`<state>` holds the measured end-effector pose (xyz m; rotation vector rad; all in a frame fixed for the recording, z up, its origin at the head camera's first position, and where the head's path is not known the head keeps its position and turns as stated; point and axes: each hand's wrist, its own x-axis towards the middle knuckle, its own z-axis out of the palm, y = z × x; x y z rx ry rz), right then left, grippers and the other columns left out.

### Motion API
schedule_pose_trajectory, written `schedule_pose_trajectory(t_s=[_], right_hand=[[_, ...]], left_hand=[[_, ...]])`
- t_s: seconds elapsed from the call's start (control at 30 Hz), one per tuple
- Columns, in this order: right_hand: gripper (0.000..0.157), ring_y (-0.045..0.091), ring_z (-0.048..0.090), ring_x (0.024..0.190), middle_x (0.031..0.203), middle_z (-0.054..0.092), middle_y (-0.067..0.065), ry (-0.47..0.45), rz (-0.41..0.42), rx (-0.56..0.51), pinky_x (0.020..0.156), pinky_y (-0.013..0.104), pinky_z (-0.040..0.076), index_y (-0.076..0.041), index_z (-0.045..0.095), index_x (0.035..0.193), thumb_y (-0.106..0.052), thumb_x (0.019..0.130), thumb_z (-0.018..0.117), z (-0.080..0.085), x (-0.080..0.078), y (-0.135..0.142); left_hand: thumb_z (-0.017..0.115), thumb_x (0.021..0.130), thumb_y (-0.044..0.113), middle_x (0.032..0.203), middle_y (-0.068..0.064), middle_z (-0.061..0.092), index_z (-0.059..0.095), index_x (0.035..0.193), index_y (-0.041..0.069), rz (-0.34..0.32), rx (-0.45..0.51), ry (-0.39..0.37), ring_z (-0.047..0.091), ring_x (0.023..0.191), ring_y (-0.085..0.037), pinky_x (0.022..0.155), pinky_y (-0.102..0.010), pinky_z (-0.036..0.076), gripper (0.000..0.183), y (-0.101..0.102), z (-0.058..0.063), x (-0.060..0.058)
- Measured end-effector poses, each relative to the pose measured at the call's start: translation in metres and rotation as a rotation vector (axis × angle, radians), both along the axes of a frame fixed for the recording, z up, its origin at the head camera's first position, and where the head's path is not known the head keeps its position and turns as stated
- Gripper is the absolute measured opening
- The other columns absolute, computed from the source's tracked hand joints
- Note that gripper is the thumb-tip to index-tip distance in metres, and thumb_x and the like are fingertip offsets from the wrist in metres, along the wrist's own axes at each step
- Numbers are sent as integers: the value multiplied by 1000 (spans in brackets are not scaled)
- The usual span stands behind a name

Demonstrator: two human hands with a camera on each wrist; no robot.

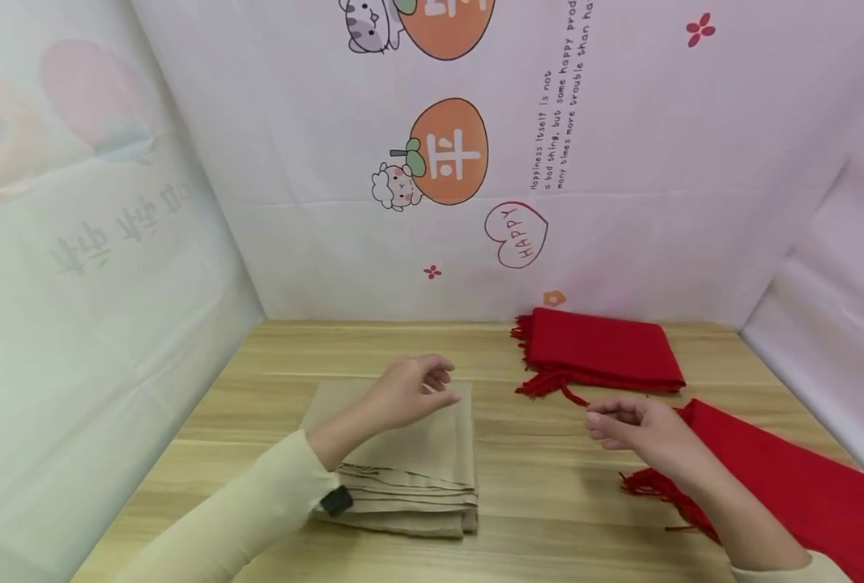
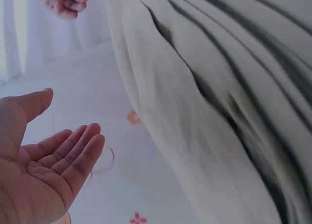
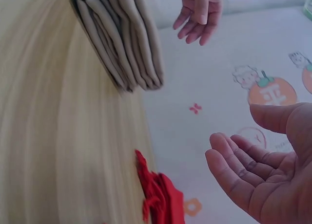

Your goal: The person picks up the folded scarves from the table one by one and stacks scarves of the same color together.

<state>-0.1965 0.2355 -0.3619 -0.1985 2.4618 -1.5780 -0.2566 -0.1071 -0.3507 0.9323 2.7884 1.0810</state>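
Note:
A beige cloth (image 1: 402, 453), folded into a thick rectangle, lies on the table with its layered edges towards the front. Above its far part hovers my left hand (image 1: 411, 391), fingers loosely bent and nothing held; the left wrist view also has this empty hand (image 2: 48, 165) beside the beige layers (image 2: 175, 112). My right hand (image 1: 639, 425) is in the air between two red fringed scarves, its fingers relaxed. Its bare palm shows in the right wrist view, where the right hand (image 3: 263, 175) holds nothing. One folded red scarf (image 1: 599, 348) lies at the back right.
A second red scarf (image 1: 789, 478) spreads along the right side, partly behind the right forearm, its fringe pointing left. The wood-grain table (image 1: 257, 421) meets a white printed sheet (image 1: 315, 243) at the back. Similar sheets hang on the left and right.

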Motion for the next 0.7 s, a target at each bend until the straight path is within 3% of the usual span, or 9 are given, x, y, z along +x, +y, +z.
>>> schedule_pose_trajectory(t_s=[0.2,0.47,0.7], right_hand=[[54,17,66,96,113,66,15,32,-64,75,81,31,54,8,51,128,-35,97,61,3,3,38],[63,12,67,92,116,64,16,-9,-146,165,77,27,54,13,42,133,-39,100,54,-4,5,98],[69,4,66,75,98,70,10,43,-340,285,62,21,53,17,43,129,-43,98,56,-9,14,147]], left_hand=[[73,90,25,102,-1,66,62,120,3,-110,22,-36,63,87,-4,75,-15,50,39,50,-8,-1],[73,89,29,105,2,67,62,123,6,-167,-16,-119,62,86,2,76,-13,48,43,104,-17,-1],[71,89,38,106,10,65,61,126,14,-193,-41,-231,60,90,3,73,-13,47,45,146,-30,-2]])
